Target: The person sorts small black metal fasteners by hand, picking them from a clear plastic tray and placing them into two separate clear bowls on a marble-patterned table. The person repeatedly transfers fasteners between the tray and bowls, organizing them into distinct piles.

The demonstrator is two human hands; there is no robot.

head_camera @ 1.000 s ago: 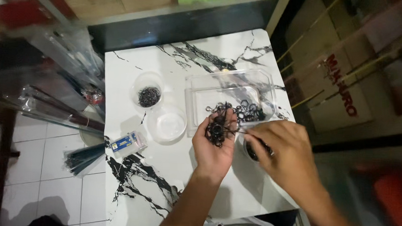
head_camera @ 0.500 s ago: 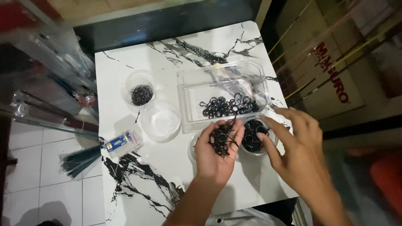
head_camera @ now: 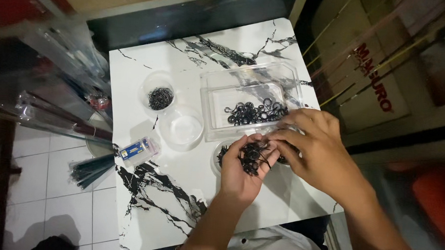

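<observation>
My left hand (head_camera: 240, 168) is cupped palm up over a white marble-patterned table (head_camera: 144, 196) and holds a pile of small black ring parts (head_camera: 252, 155). My right hand (head_camera: 314, 149) reaches in from the right, its fingertips pinching at that pile. Just behind the hands stands a clear rectangular plastic box (head_camera: 219, 92) with more black rings (head_camera: 253, 113) lying in it. A small round clear dish (head_camera: 217, 157) with black parts sits under my left hand, mostly hidden.
A round clear cup (head_camera: 159, 96) with black parts and an empty round clear dish (head_camera: 182, 128) stand left of the box. A small blue-and-white box (head_camera: 137, 150) lies near the table's left edge. Bundles of rods in plastic sleeves (head_camera: 57, 118) lean at the left.
Both hands have come toward me, from over the clear box to in front of it. The right hand's fingers have closed in on the pile in my left palm.
</observation>
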